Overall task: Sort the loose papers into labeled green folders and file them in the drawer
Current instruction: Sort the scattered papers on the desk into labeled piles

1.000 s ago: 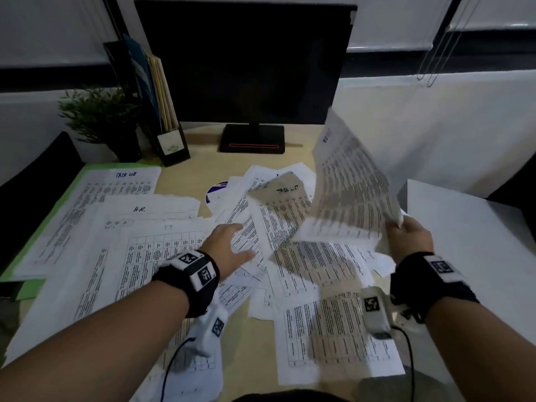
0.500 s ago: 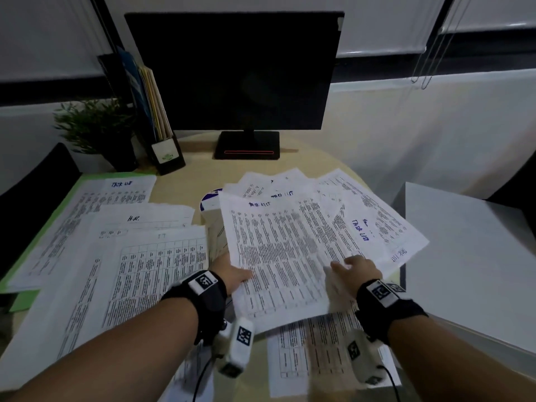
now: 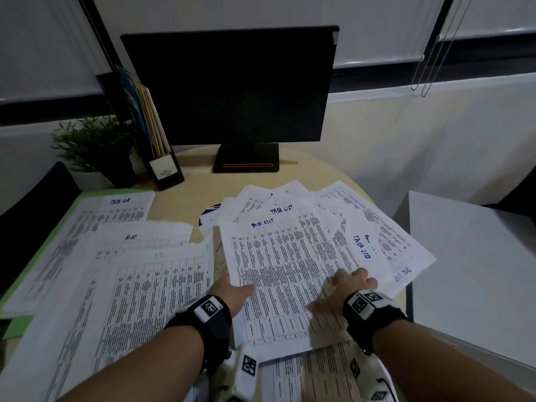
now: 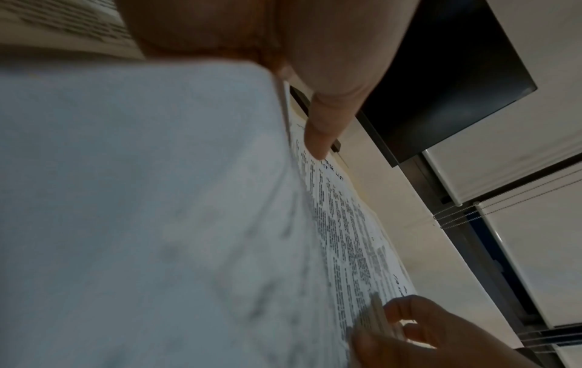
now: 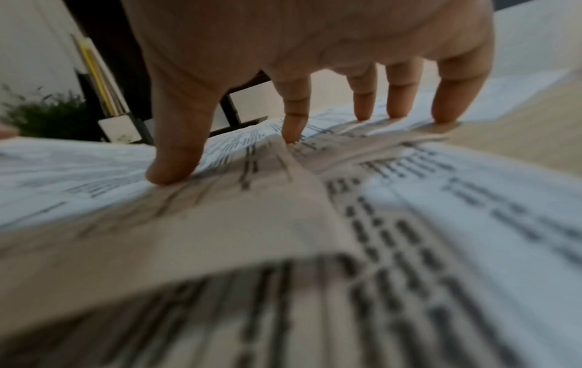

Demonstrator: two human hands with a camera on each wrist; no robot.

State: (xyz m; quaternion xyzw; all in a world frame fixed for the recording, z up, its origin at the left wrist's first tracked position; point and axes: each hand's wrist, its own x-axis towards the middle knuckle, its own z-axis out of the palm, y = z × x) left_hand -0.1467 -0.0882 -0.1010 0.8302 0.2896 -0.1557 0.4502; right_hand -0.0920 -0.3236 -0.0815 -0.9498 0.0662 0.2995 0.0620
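Loose printed sheets marked "TASK LIST" lie fanned over the middle of the round desk. My left hand pinches the left edge of the top task list sheet, thumb on top and fingers hidden beneath. My right hand presses spread, straight fingertips down on the fanned sheets, which crease under it. A green folder lies at the left under a task list page, an "H.R." page and an "IT" page.
A dark monitor stands at the back of the desk. A file holder with folders and a small plant stand back left. A large white panel fills the right. A round blue-white disc peeks out from under the papers.
The sheet my right hand held up a second ago has come down onto the pile. Both hands moved in to the fanned stack, the left taking its edge, the right pressing on it.
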